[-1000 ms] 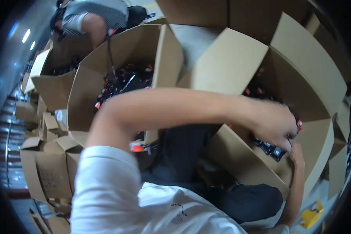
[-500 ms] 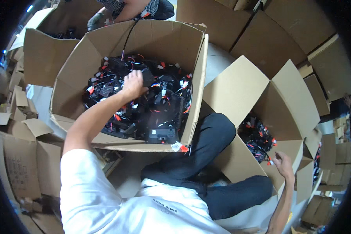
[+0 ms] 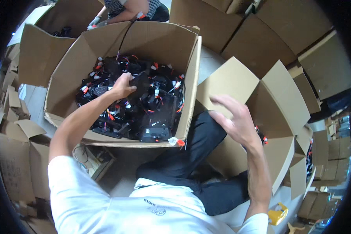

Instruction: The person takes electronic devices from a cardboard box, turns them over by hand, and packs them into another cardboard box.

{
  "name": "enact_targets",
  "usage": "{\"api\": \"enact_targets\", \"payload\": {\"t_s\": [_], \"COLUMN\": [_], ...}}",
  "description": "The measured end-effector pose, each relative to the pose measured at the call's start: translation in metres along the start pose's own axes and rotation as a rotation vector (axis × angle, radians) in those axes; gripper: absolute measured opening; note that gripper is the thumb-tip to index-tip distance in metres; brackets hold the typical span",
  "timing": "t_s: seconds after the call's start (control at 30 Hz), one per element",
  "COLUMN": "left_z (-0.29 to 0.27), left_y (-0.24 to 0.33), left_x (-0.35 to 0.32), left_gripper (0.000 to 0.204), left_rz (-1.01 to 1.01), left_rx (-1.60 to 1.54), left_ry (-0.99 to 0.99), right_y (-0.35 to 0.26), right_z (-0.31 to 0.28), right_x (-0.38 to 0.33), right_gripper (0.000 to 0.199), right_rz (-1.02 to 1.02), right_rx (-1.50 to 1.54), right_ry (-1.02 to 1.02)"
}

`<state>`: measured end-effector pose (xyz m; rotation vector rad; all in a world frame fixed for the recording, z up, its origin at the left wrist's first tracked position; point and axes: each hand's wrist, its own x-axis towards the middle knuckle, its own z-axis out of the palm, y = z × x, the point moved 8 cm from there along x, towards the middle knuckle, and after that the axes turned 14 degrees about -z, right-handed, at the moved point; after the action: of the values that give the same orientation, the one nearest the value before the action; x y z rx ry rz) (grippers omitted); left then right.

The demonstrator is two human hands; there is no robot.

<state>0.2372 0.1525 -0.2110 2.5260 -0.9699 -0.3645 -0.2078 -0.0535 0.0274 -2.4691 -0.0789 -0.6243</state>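
Note:
My left hand [image 3: 123, 86] reaches into a large cardboard box [image 3: 148, 33] and is closed on the edge of a flat black plastic unit [image 3: 140, 86]. Around it the box is filled with a heap of black electronic units [image 3: 160, 111] with cables and red and white connectors. My right hand [image 3: 237, 121] is in the air to the right of this box, holding nothing, with thumb and fingers apart. Behind my right wrist a second open cardboard box [image 3: 267, 113] shows a few red connectors; my hand and forearm hide most of its contents.
Beyond the large box, a co-worker's gloved hand [image 3: 94, 22] is at another carton [image 3: 43, 54]. My bent knee [image 3: 206, 126] lies between the two boxes. A connector [image 3: 177, 141] hangs over the near rim. More cartons [image 3: 257, 43] stand around, and a yellow object [image 3: 277, 214] lies at lower right.
My right hand has moved left and up from the smaller box toward the large one. My left hand stays on the black unit, which has tilted a little. The co-worker's hand has shifted.

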Motion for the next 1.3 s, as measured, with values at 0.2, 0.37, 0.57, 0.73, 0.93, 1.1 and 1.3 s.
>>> {"api": "enact_targets", "payload": {"t_s": [0.2,0.37,0.57,0.73,0.93,1.1,1.3], "left_z": [-0.124,-0.1,0.158,0.214,0.145,0.145,0.179], "left_y": [0.266,0.253,0.171,0.23,0.173,0.221,0.081], "left_x": [-0.141,-0.067,-0.009,-0.02,-0.016,-0.072,-0.069], "left_gripper": [0.047,0.044,0.068,0.033,0.045,0.069,0.091], "left_rz": [0.632,0.25,0.698,0.737,0.685,0.604,0.186], "left_rx": [-0.3,-0.979,-0.086,0.328,0.166,0.228,0.084], "left_ry": [-0.27,-0.687,-0.361,-0.718,-0.447,-0.775,-0.616], "right_y": [-0.003,0.014,0.022,-0.002,-0.039,-0.038,-0.044], "right_z": [0.026,0.0,-0.051,-0.073,-0.128,-0.15,-0.158], "right_x": [0.071,0.018,-0.055,-0.103,-0.1,-0.145,-0.14], "right_gripper": [0.082,0.056,0.053,0.089,0.083,0.067,0.06], "right_rz": [0.099,0.437,0.465,0.516,0.257,0.236,0.127], "right_rx": [0.276,0.464,0.984,0.729,0.76,0.773,1.179], "right_ry": [0.043,0.239,0.879,0.765,0.965,0.982,1.093]}}
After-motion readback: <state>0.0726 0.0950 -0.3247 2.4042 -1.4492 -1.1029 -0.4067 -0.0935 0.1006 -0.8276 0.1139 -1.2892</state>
